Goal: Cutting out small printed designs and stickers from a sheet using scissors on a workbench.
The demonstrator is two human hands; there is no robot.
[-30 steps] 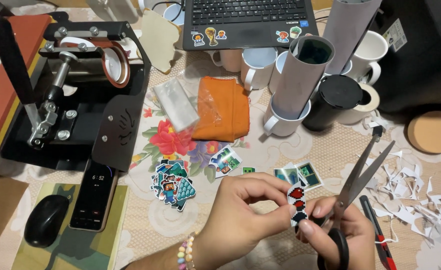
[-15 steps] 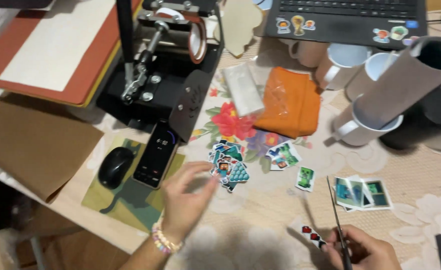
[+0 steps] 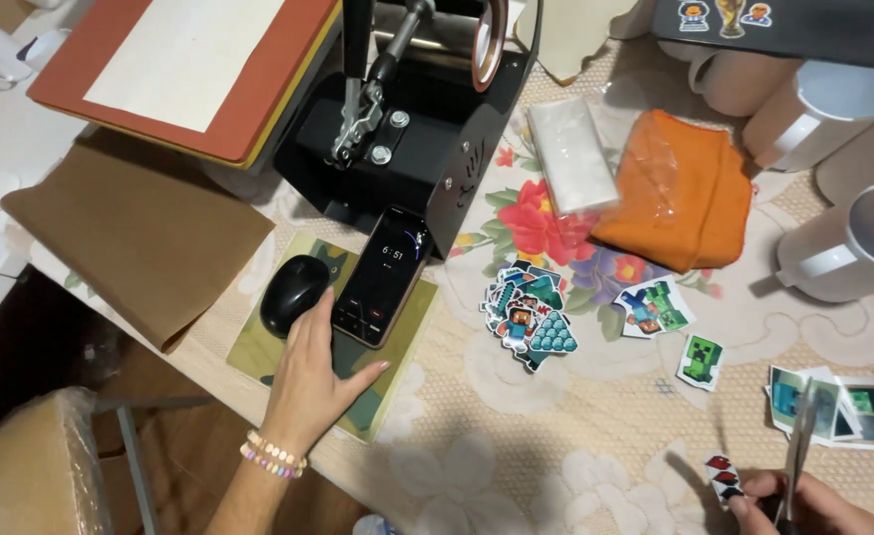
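Left hand (image 3: 310, 381) open, touching phone (image 3: 381, 276) beside mouse (image 3: 293, 293); right hand (image 3: 803, 507) clamped on scissors (image 3: 799, 451), sticker (image 3: 723, 478).

- The right hand (image 3: 803, 507) is cut off by the bottom edge; only the knuckles and some fingers show.
- The scissors (image 3: 800, 446) are blurred, and their handles are hidden in this hand.
- The white mugs (image 3: 833, 248) are cut off by the right edge.
- The laptop (image 3: 783, 25) shows only its front strip at the top edge.
- The phone (image 3: 382, 275) screen is too small to tell its details.
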